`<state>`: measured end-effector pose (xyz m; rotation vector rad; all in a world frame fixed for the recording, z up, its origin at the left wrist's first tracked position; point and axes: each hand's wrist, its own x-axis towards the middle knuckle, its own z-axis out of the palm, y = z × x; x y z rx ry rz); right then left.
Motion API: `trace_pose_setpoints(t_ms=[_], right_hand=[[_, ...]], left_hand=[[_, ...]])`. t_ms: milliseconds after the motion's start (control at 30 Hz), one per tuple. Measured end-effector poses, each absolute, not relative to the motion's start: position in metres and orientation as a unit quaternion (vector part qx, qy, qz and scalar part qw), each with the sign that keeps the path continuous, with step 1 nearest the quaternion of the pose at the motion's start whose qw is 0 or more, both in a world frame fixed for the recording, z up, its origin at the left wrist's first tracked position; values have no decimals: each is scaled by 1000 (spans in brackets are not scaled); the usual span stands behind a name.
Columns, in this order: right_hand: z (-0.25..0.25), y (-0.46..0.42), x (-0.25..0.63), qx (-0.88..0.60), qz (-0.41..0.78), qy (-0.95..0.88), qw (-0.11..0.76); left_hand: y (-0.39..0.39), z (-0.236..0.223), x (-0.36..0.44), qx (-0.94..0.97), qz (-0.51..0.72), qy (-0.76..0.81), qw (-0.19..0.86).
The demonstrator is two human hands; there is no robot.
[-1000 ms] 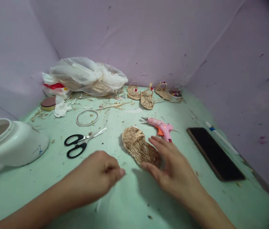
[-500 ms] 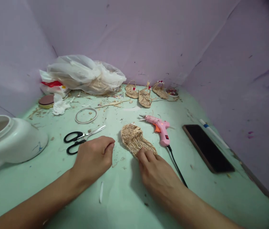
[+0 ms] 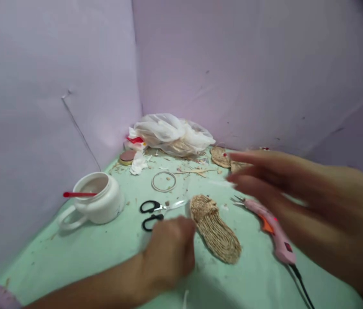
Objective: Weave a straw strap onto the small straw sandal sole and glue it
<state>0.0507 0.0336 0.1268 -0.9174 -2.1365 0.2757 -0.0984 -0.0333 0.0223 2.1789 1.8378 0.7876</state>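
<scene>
The coiled straw sole (image 3: 218, 231) on the tabletop (image 3: 88, 253) looks fully shaped but undecorated. Left of it, the left hand (image 3: 171, 253) is curled, contents unclear; right of it, the right hand (image 3: 313, 201) is spread wide.

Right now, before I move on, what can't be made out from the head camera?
All in the head view:
- Left hand: whether it holds anything; curled, blurred fingers hide it.
- Small woven straw pieces at the back: partly covered by the motion-blurred right hand.
- Black cord of the pink glue gun: its far end is cut off by the bottom edge.
- White handled pot: its bottom inside, behind its wall.
</scene>
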Motion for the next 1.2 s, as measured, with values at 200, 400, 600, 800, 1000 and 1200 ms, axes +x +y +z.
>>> trace_pose_setpoints(t_ms=[200, 400, 600, 800, 1000, 1200], right_hand=[[84, 114, -130, -326, 90, -936, 96], [31, 130, -182, -333, 92, -934, 88], [58, 127, -138, -348, 102, -921, 140], [41, 113, -160, -326, 168, -922, 127], [48, 109, -146, -357, 305, -861, 194], [71, 47, -37, -284, 673, -619, 289]], left_hand=[[-36, -40, -105, 810, 290, 509, -24], [-34, -67, -110, 750, 298, 585, 82], [-27, -1, -112, 637, 525, 563, -42], [-30, 20, -106, 646, 568, 502, -88], [-33, 24, -136, 673, 527, 507, -107], [-13, 34, -151, 696, 479, 524, -110]])
